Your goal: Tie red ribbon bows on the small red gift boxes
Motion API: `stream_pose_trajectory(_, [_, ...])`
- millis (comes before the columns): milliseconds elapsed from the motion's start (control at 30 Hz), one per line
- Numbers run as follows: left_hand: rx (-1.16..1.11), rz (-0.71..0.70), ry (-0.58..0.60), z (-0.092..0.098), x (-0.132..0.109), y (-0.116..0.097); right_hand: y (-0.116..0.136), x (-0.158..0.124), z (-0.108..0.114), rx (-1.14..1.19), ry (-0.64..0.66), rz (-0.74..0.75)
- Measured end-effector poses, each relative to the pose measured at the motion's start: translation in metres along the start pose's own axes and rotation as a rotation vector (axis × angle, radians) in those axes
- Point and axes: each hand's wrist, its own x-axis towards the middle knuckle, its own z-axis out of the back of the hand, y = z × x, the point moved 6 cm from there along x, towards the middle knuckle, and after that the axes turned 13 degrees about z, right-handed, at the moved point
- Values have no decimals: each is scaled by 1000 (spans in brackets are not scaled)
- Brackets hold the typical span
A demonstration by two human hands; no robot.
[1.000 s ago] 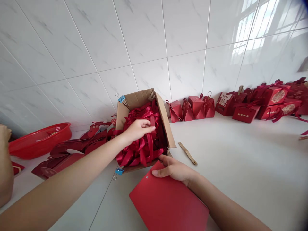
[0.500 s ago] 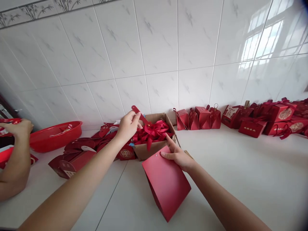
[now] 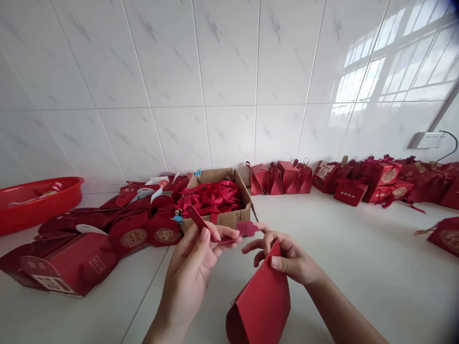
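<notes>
My left hand holds a narrow red strap, bent in a curve between thumb and fingers. A dark pink flower-shaped tag shows between the two hands, near the left fingertips. My right hand pinches the top edge of a folded red paper box, which hangs tilted over the table with one side opening visible. Behind the hands is a cardboard box full of shiny red ribbons.
Folded red boxes lie in a pile at left, beside a red plastic basin. Four small red boxes stand against the tiled wall. More decorated red boxes are heaped at right, one apart near the right edge.
My left hand has come back from the ribbons with the strap. The red paper box is lower and turned in my right hand. The view has shifted right; the other person's arm is out of view.
</notes>
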Motion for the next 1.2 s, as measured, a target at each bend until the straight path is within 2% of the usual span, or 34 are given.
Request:
stream_pose_trajectory(100, [-149, 189, 65, -7, -3, 24, 4, -4, -1, -53, 9, 22])
stream_pose_trajectory(267, [-423, 543, 53, -8, -2, 58, 8, -6, 3, -151, -21, 27])
stream_pose_trajectory(333, [-454, 608, 69, -9, -2, 65, 9, -7, 6, -218, -41, 18])
stream_pose_trajectory(400, [-389, 606, 68, -10, -3, 66, 8, -8, 7, -246, -54, -2])
stream_pose_trajectory(533, [-75, 538, -41, -4, -6, 64, 3, -10, 2, -194, -32, -62])
stream_pose_trajectory(600, [102, 484, -55, -1, -6, 62, 2, -11, 1, -207, -29, -73])
stream_pose_trajectory(700, [426, 311, -28, 1, -4, 56, 1, -12, 1, -233, -34, -72])
stream_pose_trajectory(800, [704, 75, -68, 2, -4, 45, 2, -13, 0, -198, -25, -77])
stream_pose_trajectory(900, [829, -158, -186, 4, -8, 31, 1, -13, -2, -166, -16, -84])
stream_pose_trajectory(967, [900, -294, -224, 1, -11, 25, -2, -14, -3, -164, -15, -101])
stream_pose_trajectory(1033, [948, -368, -171, -5, -12, 24, -5, -15, -2, -175, -24, -105])
stream_pose_trajectory(1133, [932, -387, -57, -12, -12, 26, -8, -16, -1, -186, -37, -91])
stream_pose_trajectory(1200, [917, -414, -33, -13, -12, 25, -9, -17, -1, -193, -36, -93])
